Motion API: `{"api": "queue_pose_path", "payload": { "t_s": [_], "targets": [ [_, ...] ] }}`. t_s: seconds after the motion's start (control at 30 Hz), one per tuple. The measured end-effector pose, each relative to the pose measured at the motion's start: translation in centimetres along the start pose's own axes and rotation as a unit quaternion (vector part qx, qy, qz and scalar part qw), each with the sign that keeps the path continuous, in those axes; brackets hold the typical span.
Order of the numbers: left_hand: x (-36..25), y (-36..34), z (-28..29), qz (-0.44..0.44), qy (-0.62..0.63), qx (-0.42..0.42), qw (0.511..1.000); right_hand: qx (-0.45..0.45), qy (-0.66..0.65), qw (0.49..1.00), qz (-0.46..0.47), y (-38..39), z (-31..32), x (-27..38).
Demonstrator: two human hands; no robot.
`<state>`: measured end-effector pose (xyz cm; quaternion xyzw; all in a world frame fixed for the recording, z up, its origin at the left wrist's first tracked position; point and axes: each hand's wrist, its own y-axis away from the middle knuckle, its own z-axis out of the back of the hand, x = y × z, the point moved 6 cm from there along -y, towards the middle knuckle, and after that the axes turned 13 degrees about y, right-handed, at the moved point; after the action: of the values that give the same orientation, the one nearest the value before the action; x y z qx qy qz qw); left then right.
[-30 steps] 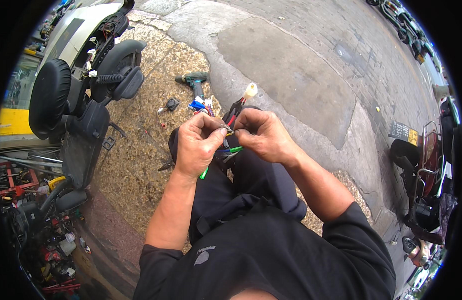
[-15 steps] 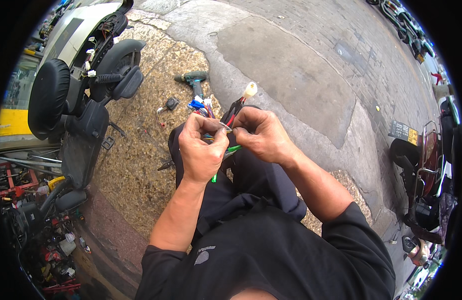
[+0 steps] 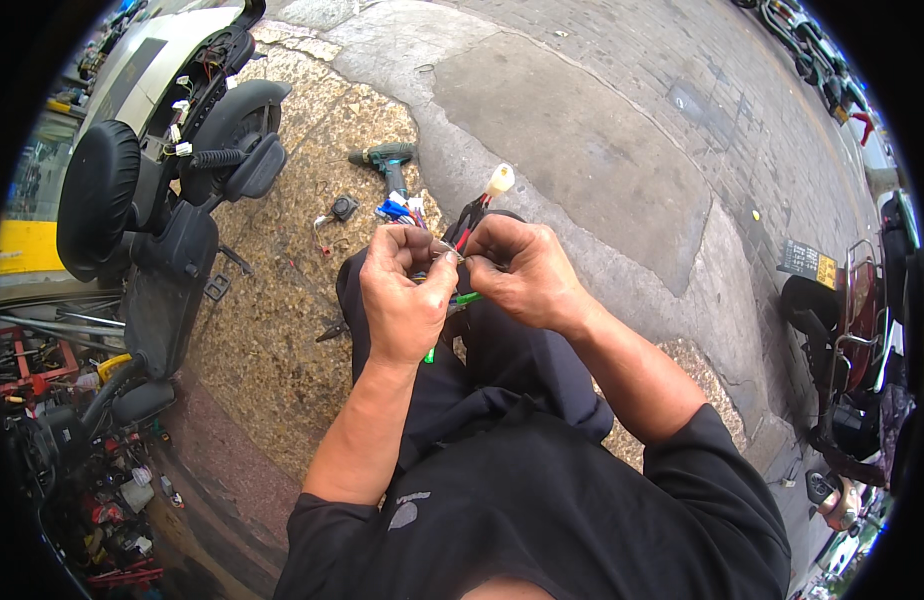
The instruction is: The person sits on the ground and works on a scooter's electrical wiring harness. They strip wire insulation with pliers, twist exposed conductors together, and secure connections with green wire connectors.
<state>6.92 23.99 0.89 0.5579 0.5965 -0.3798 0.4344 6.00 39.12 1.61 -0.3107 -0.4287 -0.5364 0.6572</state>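
My left hand [image 3: 407, 300] and my right hand [image 3: 530, 272] meet above my lap, each closed in a pinch. Between the fingertips run thin wires [image 3: 451, 252], their ends too small to make out. Just beyond them a bundle of wires with blue and white connectors [image 3: 397, 209] rests by my knees. A larger cream-white connector [image 3: 500, 180] sticks up on red and black leads [image 3: 469, 222]. Something bright green [image 3: 468, 298] shows below my right fingers. My hands hide much of the bundle.
A cordless drill [image 3: 387, 158] lies on the ground ahead, with a small round black part [image 3: 343, 207] nearer. At left stands a partly stripped scooter [image 3: 182, 240] with loose connectors; tools and parts [image 3: 112, 510] clutter the lower left. Another scooter [image 3: 842, 350] is parked at right.
My left fingers have shifted slightly around the wires, and the wire ends between the fingertips sit a little differently. My right hand has barely moved.
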Motion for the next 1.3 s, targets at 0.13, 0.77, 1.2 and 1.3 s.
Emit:
{"api": "queue_pose_path", "payload": {
  "t_s": [0.13, 0.77, 1.2, 1.3],
  "targets": [
    [0.1, -0.3, 0.1, 0.008, 0.031, -0.014, 0.999, -0.03, 0.01, 0.999, 0.035, -0.1, -0.1, 0.4],
    [-0.5, 0.9, -0.5, -0.114, -0.059, -0.042, 0.991, -0.119, 0.064, 0.988, 0.072, 0.3, -0.1, 0.8],
    [-0.7, 0.9, -0.8, -0.12, -0.048, 0.044, 0.991, -0.099, 0.048, 0.993, 0.051, 0.5, 0.1, 0.3],
    [-1.8, 0.2, 0.1, -0.201, -0.038, 0.047, 0.978, -0.087, 0.027, 0.995, 0.033, 0.5, 0.1, 0.0]
  ]
}}
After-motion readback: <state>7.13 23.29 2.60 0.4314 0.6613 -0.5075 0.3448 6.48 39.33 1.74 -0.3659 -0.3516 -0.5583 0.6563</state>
